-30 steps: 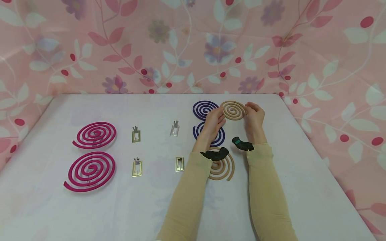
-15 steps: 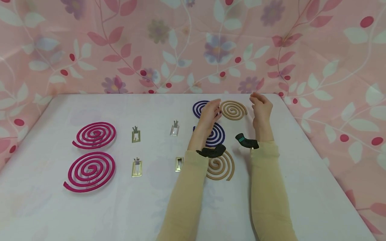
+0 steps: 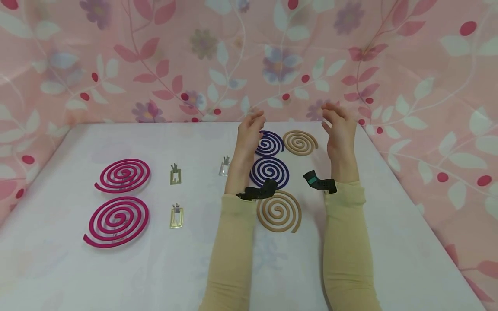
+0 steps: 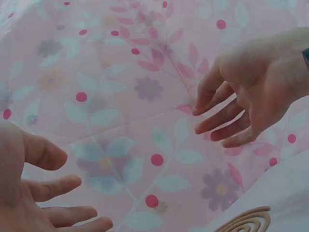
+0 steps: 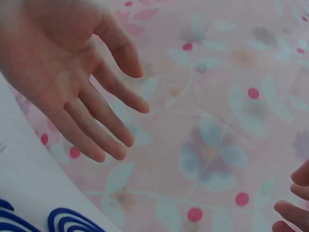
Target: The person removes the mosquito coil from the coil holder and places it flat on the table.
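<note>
My left hand [image 3: 249, 134] is raised with relaxed fingers at the left of the far blue mosquito coil [image 3: 266, 143], overlapping it slightly. Opposite it, my right hand [image 3: 341, 136] hovers right of the far tan mosquito coil [image 3: 298, 143]. Nothing lies between the palms. Both hands show in the left wrist view, the left hand [image 4: 34, 193] low and the right hand [image 4: 260, 87] higher. A second blue coil [image 3: 269, 172] and a second tan coil [image 3: 278, 211] lie nearer, partly behind my left wrist strap or next to it.
Two pink mosquito coils [image 3: 119, 217] sit at the left of the white table [image 3: 116, 280], seemingly raised on supports. Small metal coil stands [image 3: 177, 223] lie between them and my left arm, one partly covered by it. A floral cloth [image 3: 233, 56] hangs behind the table.
Both hands have come off the far tan coil, which stays in place. They have risen and spread apart, the left hand going left and the right hand slightly right. The left forearm now covers one metal stand.
</note>
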### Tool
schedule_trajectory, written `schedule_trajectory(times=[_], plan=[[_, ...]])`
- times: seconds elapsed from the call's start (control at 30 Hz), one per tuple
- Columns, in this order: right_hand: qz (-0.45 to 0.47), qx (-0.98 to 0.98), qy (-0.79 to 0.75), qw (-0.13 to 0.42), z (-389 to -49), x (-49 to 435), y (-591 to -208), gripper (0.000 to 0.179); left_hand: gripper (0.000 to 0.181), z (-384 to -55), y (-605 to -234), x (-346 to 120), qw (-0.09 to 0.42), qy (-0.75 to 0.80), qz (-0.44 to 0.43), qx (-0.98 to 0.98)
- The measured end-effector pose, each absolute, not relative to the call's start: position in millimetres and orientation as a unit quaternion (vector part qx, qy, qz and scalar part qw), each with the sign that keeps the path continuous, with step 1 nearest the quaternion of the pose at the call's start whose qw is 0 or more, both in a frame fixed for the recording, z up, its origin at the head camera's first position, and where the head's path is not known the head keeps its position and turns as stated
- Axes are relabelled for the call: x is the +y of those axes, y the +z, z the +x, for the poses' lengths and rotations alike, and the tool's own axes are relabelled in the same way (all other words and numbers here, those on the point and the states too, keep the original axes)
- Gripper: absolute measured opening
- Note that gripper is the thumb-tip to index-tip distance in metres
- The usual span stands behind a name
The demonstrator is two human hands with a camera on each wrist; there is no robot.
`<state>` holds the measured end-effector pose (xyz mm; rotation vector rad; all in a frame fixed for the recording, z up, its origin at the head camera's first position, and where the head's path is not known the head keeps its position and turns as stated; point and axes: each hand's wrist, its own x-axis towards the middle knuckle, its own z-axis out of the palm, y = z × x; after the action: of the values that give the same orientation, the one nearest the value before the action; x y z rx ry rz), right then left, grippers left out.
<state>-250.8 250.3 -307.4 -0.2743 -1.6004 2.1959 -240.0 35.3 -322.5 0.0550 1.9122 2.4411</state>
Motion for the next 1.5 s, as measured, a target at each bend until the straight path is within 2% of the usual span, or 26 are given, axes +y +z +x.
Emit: schedule_trajectory(times=[0.43,0.9,1.13,1.27,1.4,1.5], plan=[[-0.023,-0.531,0.825,0.192,-226.3,204.9,-278.4,0.017,0.036,-223.9,-286.5,13.2,-0.026,0.744,0.11,0.658],[0.045,-0.561,0.819,0.114,-220.5,142.6,-284.5,0.023,0.027,-224.2,-285.6,-94.6,-0.079,0.776,0.107,0.616],[0.087,-0.594,0.798,0.051,-209.4,97.2,-294.5,0.028,0.028,-202.0,-290.1,-174.5,-0.041,0.78,0.133,0.61],[0.109,-0.617,0.779,0.026,-209.5,67.4,-299.3,0.03,0.032,-195.4,-298.8,-227.0,0.006,0.769,0.157,0.62],[0.125,-0.63,0.767,-0.001,-209.4,33.4,-298.9,0.03,0.034,-191.1,-315.6,-280.4,0.056,0.731,0.216,0.645],[0.142,-0.641,0.754,-0.02,-204.9,11.9,-300.3,0.031,0.036,-185.8,-328.6,-313.6,0.069,0.702,0.262,0.659]])
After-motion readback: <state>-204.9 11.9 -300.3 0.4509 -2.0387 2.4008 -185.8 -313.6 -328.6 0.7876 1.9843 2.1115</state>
